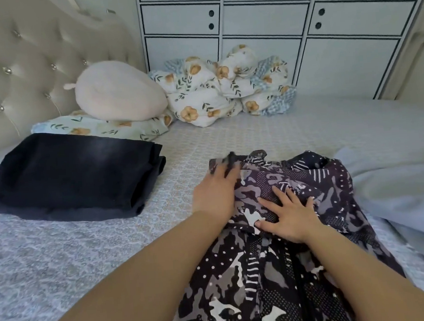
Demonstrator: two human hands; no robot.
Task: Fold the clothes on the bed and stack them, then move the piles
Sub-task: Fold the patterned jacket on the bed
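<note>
Patterned garment [274,243] lying mid-bed [279,135], being smoothed; right hand [288,215] pressing flat, grip wide; left hand [215,192] blurred at top edge, grip unclear; folded dark pile [74,175] sitting left, done; pale-blue fabric [395,172] waiting; piles unmoved

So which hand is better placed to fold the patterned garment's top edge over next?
Probably the left hand: it sits at the garment's far edge, fingers blurred, while the right hand lies flat mid-cloth, pinning it.
</note>
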